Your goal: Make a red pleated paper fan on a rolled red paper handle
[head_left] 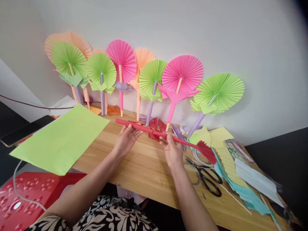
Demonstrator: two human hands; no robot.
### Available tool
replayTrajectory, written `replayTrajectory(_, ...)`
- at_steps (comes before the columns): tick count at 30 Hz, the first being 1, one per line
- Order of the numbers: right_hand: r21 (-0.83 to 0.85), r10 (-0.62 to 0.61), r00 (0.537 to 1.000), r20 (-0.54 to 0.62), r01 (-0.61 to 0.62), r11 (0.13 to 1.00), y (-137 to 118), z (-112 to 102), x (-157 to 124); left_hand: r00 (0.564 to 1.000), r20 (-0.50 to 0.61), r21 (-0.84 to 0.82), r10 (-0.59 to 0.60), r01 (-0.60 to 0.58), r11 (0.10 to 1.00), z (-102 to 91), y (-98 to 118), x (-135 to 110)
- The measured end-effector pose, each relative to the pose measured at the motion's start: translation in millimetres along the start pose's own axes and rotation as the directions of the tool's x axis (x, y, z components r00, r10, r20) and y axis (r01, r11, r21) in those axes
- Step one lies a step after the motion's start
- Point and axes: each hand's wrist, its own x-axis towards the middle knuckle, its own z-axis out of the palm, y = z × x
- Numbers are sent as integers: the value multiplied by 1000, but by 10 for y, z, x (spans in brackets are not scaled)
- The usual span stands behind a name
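One red paper rod (147, 129) is above wooden table (141, 170), left hand (125, 138) pinching near plain end, right hand (172, 147) pinching toward pleated end, both loosely curled. Pleated paper fans (184, 70) line table's back edge; black-handled scissors (201, 168) lie on its right.

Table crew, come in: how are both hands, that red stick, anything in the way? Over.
Left hand and right hand both gripping red stick. Pleated end extends past right hand. Scissors lie nearby, apparently not blocking.
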Motion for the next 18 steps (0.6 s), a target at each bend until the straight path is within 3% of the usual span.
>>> replayTrajectory(3,1,35,999,25,-36,999,-64,-26,22,999,-29,6,21,-21,1000,-20,72,40)
replayTrajectory(9,119,58,996,-64,-50,992,-159,-65,67,991,-96,-8,90,-91,996,-69,212,91)
replayTrajectory(18,4,-28,990,-142,29,1000,-40,-40,64,992,-123,48,33,-27,998,-31,122,37)
